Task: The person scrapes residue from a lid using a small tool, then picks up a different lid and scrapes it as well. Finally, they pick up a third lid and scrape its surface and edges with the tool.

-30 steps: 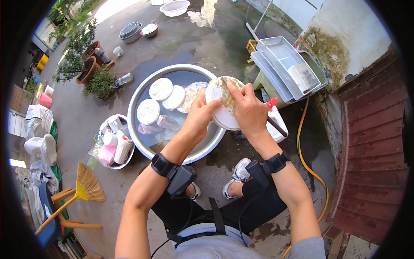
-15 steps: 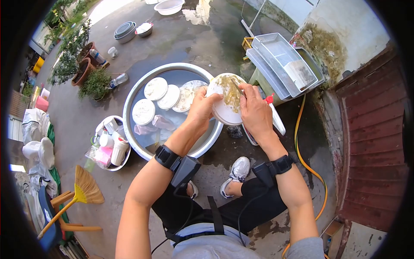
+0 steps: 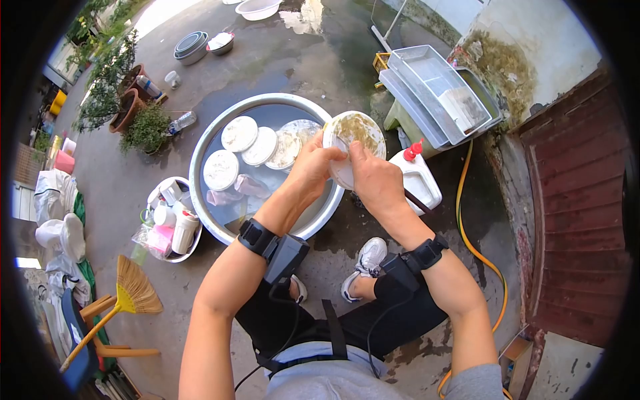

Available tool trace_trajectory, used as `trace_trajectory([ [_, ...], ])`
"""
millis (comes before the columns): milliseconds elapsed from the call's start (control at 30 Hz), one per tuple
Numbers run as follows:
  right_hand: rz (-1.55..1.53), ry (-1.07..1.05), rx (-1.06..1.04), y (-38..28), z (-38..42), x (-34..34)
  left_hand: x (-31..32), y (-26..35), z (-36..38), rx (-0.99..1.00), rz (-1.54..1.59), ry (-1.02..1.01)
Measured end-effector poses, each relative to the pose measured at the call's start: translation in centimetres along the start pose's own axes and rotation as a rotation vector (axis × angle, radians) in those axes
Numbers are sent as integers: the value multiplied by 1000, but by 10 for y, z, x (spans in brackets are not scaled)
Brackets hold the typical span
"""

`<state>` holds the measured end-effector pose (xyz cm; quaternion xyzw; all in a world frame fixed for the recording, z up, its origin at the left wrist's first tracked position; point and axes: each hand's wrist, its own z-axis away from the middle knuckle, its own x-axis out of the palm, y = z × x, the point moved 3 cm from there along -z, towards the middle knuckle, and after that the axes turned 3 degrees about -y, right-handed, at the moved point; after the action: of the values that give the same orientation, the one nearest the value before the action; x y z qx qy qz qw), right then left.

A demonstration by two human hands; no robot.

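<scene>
The left hand (image 3: 312,168) is closed on the edge of the lid (image 3: 363,125), near the right rim of the tub (image 3: 329,202), perhaps to hold it steady; the right hand (image 3: 377,175), seemingly closed around a dark handle (image 3: 418,202), rests against it.

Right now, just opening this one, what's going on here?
A person's left hand holds a white disc near the rim of a metal basin. The right hand is at the disc's stained face, gripping a dark handle; its other end is mostly hidden. More white discs and a pinkish cloth lie in the basin's water.
</scene>
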<state>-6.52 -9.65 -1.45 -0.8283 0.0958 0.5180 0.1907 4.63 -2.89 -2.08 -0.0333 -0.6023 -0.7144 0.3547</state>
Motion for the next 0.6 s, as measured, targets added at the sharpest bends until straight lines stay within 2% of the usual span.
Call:
trace_trajectory([
  [200,137,-35,19,1,0,10,-2,-5,4,42,-46,8],
  [267,272,-43,32,1,0,12,-3,-9,3,50,-51,13],
  [400,268,-45,60,4,-1,13,1,-12,6,24,-50,37],
  [600,241,-173,185,14,-4,15,8,-13,7,7,-27,33],
])
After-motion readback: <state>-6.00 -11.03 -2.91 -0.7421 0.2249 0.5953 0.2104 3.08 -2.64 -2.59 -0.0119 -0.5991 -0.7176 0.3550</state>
